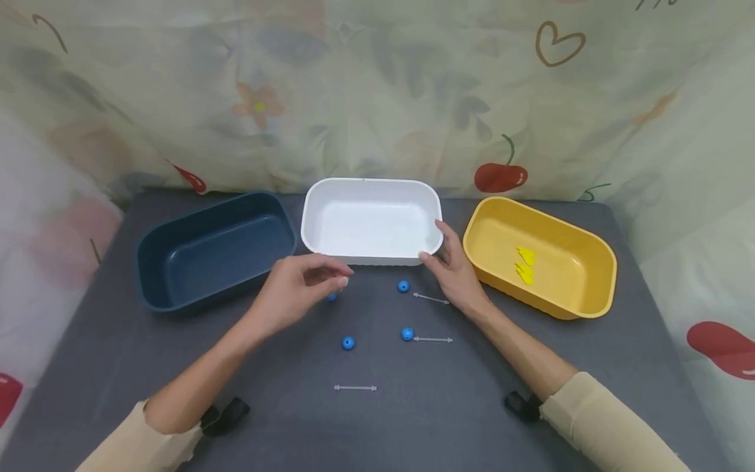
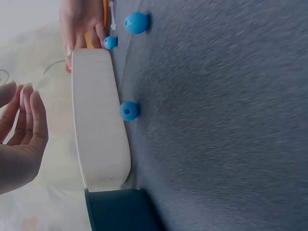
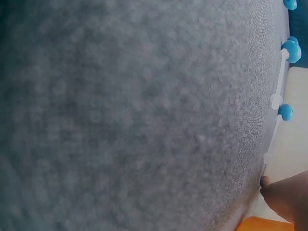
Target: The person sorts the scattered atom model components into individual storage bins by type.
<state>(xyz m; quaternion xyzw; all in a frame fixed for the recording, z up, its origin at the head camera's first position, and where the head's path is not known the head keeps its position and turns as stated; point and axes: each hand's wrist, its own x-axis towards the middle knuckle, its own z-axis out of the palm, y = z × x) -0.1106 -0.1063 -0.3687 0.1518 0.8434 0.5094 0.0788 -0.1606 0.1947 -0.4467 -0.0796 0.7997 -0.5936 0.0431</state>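
Observation:
A white plastic bin (image 1: pixel 371 259) stands at the back middle of the table. My right hand (image 1: pixel 457 272) holds its front right corner, thumb at the front rim and fingers at the right side. Just before the bin's front left, my left hand (image 1: pixel 297 288) hovers with loosely bent fingers and nothing visible between them; the left wrist view shows this hand (image 2: pixel 21 134) too. Blue beads lie on the table, one (image 1: pixel 404 286) near the right hand, others (image 1: pixel 407 334) (image 1: pixel 348 343) farther forward, and one (image 1: pixel 332 297) partly hidden under the left hand. White thin rods (image 1: pixel 431 299) (image 1: pixel 433 339) (image 1: pixel 355 388) lie among them.
To the left stands a dark blue bin (image 1: pixel 218 288). On the right, a yellow bin (image 1: pixel 531 298) holds several small yellow pieces (image 1: pixel 524 274). A grey cloth (image 1: pixel 401 432) covers the table, and a patterned curtain (image 1: pixel 377 85) hangs close behind the bins.

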